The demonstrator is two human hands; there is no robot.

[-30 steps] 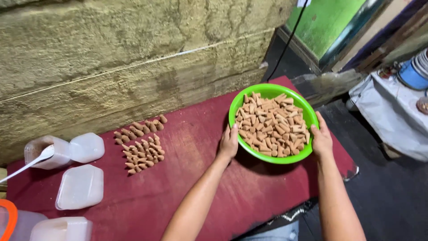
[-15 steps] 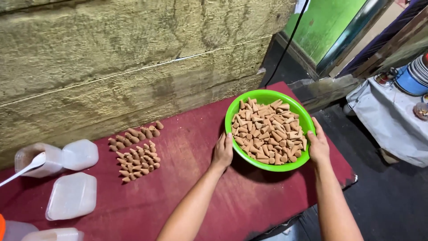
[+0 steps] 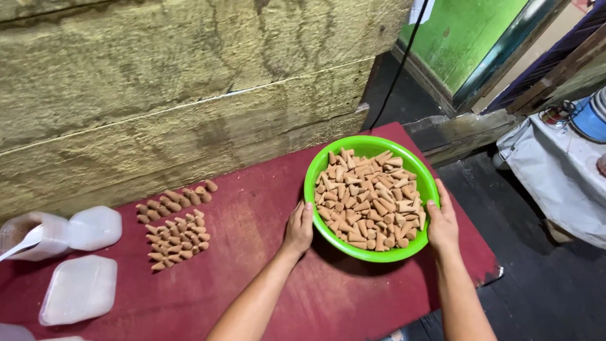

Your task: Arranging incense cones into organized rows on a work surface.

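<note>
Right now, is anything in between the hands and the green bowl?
No. The left hand and the right hand already touch the green bowl on its two sides, with nothing visible between them.

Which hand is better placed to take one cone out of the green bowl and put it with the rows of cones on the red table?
Probably the left hand. It holds the green bowl on the rim facing the rows of cones, with bare red table between. The right hand grips the far rim and would have to cross the bowl.
</note>
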